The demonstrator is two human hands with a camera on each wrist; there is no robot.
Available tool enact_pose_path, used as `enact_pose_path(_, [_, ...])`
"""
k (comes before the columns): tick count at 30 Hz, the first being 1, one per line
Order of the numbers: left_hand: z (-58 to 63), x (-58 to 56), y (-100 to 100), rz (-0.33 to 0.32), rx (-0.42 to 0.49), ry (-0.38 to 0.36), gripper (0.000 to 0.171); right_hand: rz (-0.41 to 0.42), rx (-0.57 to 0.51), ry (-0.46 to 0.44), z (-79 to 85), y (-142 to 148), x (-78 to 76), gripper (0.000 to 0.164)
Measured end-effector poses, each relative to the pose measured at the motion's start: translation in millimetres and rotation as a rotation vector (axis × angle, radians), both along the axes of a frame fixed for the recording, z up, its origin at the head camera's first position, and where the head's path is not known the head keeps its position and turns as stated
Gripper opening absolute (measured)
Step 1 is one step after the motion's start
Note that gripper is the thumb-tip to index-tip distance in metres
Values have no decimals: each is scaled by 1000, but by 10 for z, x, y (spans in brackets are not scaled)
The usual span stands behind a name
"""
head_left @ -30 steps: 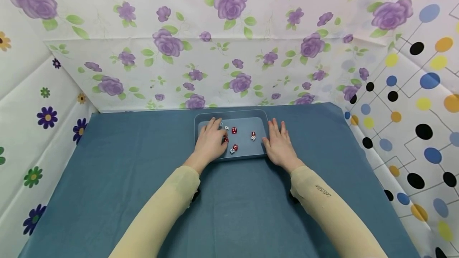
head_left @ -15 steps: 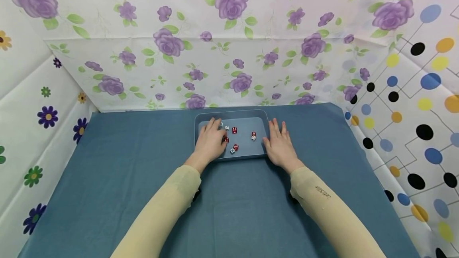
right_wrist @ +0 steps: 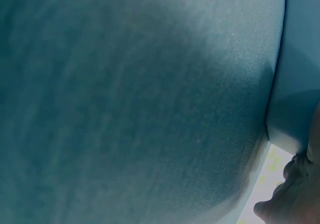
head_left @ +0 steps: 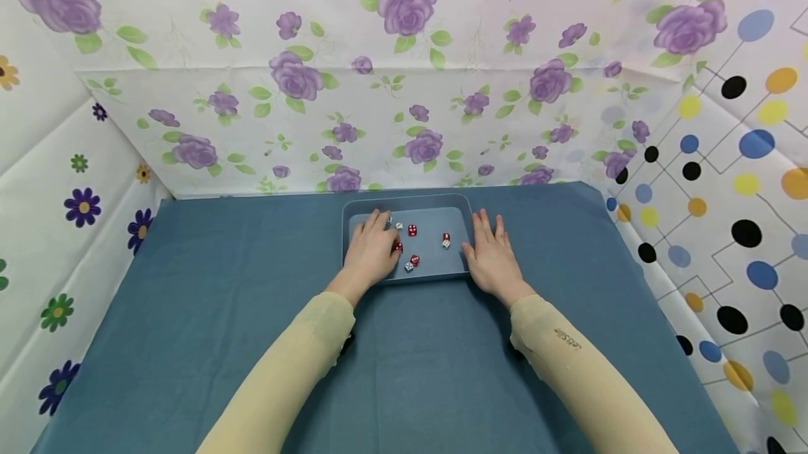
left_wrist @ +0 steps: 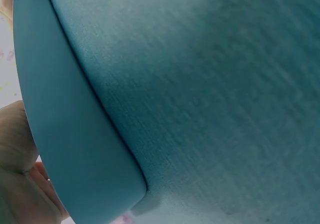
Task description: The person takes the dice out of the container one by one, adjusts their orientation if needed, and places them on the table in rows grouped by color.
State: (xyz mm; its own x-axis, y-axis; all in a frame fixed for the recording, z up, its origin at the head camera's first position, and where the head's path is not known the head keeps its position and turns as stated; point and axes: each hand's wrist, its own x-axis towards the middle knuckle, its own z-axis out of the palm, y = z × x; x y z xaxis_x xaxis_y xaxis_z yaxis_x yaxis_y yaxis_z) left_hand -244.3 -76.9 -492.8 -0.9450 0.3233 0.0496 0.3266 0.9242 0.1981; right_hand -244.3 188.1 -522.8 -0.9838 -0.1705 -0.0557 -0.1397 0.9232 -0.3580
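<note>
A shallow blue-grey tray (head_left: pixel 435 276) lies on the table, with several red and white dice inside. My left hand (head_left: pixel 368 254) reaches over the tray's left side, where its index finger and thumb pinch a red die (head_left: pixel 398 247) that is partly hidden. A white die (head_left: pixel 399 226) and another red die (head_left: pixel 412 230) lie just beyond those fingers. Flat against the tray's right rim rests my right hand (head_left: pixel 494 261), its fingers straight and pointing forward. In the left wrist view, the tray's outer wall (left_wrist: pixel 75 108) hides part of the left hand (left_wrist: pixel 20 179).
Toward the tray's right, a red die (head_left: pixel 446 236) and a white die (head_left: pixel 445 244) sit together. Another red and white pair lies nearer its front wall. A blue cloth (head_left: pixel 404 370) covers the table, and a flowered sheet (head_left: pixel 252 138) hangs behind it.
</note>
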Motion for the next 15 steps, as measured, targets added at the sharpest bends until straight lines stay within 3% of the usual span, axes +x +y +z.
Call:
enact_pose_path(8, [-18,8,-50,3,26,8,15,6,1,11,-28,-4,-4,72])
enact_pose_path(15, [118,68,-247,-7,136,50,18,-2,6,19,-35,0,7,72])
